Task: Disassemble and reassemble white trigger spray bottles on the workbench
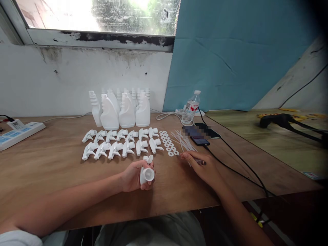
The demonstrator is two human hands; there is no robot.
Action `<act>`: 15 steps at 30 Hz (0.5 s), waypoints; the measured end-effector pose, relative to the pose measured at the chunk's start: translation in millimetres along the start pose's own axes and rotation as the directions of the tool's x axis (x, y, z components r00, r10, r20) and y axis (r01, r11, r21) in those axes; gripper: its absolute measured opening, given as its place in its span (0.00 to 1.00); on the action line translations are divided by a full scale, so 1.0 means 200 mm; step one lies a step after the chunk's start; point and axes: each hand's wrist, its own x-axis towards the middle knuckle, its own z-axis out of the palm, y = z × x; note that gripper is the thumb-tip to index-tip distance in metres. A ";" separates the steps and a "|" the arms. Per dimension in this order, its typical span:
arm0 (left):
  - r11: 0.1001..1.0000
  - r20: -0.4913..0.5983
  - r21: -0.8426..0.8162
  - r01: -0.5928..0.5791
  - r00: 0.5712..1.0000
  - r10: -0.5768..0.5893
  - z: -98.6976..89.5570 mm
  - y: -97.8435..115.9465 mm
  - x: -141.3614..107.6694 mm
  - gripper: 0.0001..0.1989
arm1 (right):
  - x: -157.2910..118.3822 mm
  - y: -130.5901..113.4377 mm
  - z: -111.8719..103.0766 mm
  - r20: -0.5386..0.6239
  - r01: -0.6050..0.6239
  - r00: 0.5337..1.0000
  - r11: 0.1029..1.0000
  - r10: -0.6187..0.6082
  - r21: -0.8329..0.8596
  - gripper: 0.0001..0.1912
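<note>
My left hand (133, 176) is closed around a white trigger sprayer head (148, 175), its round open collar facing up toward me. Over by the white ring washers (168, 149), my right hand (202, 168) grips a slim dark pen-like tool (201, 161). The tool's tip is near the closest washer; whether it touches cannot be made out. Thin white tubes (185, 140) lie in a loose bundle just beyond my right fingers. Two rows of further sprayer heads (115, 149) lie on the table past my left hand.
White spray bottles (110, 114) without tops stand against the wall. A clear water bottle (190, 109) and two phones (201, 140) with black cables (235, 165) sit at the right. A power strip (23, 133) lies at the far left. The wooden table's (64, 171) front edge runs before me.
</note>
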 end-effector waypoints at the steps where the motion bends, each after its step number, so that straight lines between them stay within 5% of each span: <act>1: 1.000 0.004 0.002 -0.002 1.000 0.002 0.00 0.00 0.00 0.01 | 0.00 0.00 0.00 -0.004 0.000 1.000 1.000 0.000 -0.002 0.19; 15: 1.000 0.012 0.007 0.002 1.000 -0.002 0.00 0.00 0.00 0.02 | 0.00 -0.01 0.00 0.000 0.010 1.000 1.000 -0.010 0.002 0.19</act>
